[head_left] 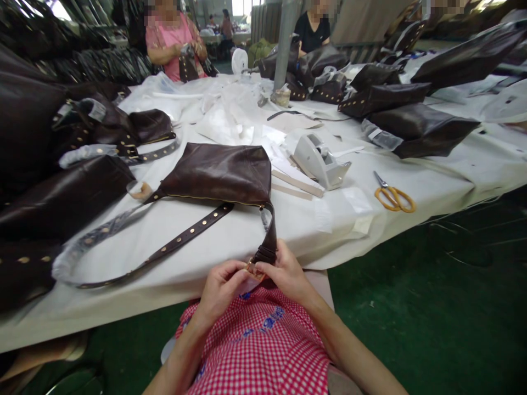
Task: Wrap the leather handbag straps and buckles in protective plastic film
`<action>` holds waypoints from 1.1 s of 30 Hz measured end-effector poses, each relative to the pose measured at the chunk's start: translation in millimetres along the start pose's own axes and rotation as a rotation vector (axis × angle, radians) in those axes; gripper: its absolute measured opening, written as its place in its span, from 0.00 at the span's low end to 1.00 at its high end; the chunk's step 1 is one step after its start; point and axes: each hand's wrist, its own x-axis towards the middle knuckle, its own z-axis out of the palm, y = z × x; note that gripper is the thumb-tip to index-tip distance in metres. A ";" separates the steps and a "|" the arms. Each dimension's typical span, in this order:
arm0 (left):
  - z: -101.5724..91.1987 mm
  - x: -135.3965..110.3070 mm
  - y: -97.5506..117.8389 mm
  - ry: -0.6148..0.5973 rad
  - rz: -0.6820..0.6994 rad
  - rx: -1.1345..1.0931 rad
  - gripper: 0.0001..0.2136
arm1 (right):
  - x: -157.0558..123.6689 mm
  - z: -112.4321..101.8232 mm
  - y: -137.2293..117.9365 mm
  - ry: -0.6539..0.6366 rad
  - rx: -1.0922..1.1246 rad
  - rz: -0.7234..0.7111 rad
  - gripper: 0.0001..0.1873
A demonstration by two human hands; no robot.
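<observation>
A dark brown leather bag (218, 170) with a zipper along its near edge lies on the table before me. Its short strap (269, 233) hangs over the table edge to my hands. My right hand (288, 274) is closed around the strap's end. Fingers of my left hand (224, 285) pinch a small orange-brown piece (256, 271) beside a metal fitting there; its exact kind is partly hidden by my fingertips. The bag's long studded strap (193, 236), partly wrapped in clear plastic, loops out to the left.
Orange-handled scissors (393, 197) lie right of a grey tape dispenser (321, 162). More leather bags are piled at left (61, 197) and right (420, 129). Plastic sheeting (222, 118) and paper strips cover the middle. Beyond a metal post (284, 49), two people work across the table.
</observation>
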 end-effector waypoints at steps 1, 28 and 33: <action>0.2 0.0 -0.7 -0.004 -0.003 -0.003 0.10 | 0.0 -0.3 0.7 0.013 -0.051 -0.016 0.16; 3.1 -5.3 -16.2 0.036 -0.049 -0.074 0.25 | 1.4 0.1 9.5 -0.016 0.025 -0.026 0.19; 6.1 -3.7 -15.8 0.033 -0.066 -0.138 0.18 | 1.4 -0.6 6.4 -0.038 0.029 -0.026 0.21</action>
